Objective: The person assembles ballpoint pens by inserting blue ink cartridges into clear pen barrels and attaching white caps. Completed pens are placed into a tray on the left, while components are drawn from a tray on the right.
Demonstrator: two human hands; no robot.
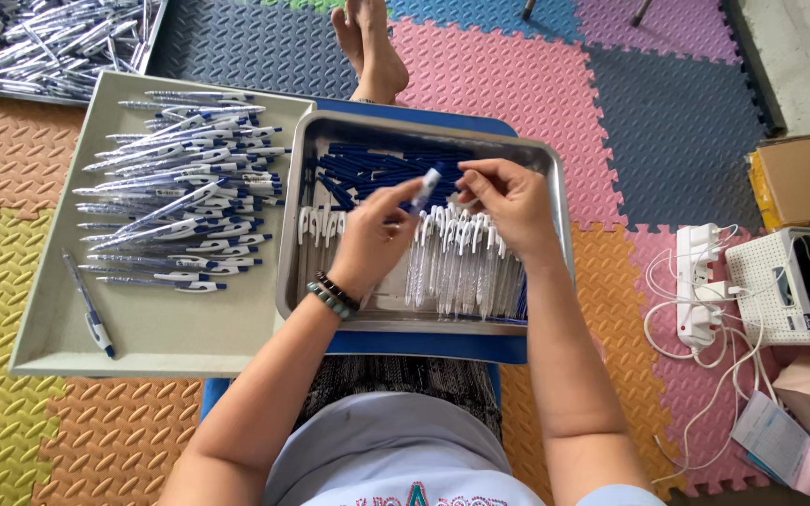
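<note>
At the far left corner of the floor mats, a metal tray of finished pens [58,47] lies partly out of view. Nearer you, a beige tray [171,337] holds a loose heap of assembled pens [189,187], with one stray pen [89,305] lying alone near its left edge.

Your left hand [372,239], with bead bracelets at the wrist, pinches a small pen part [426,187] between thumb and forefinger, held just above the middle of the steel tray [424,126]. The part is short, clear with a blue-and-white end, and tilted up to the right. Your right hand [508,201] has its fingers curled together right beside it, but whether they pinch anything you cannot tell from here.

Below your hands, clear pen barrels with white clips [452,258] lie in a tight row; blue pieces [377,169] pile along the tray's far edge.

The part is slim and smooth, so a loose pinch could let it drop among the barrels. A sweep of your wrist could also scatter that neat row.

At the right edge, a white power strip [700,281] and tangled cords lie on the mats.
</note>
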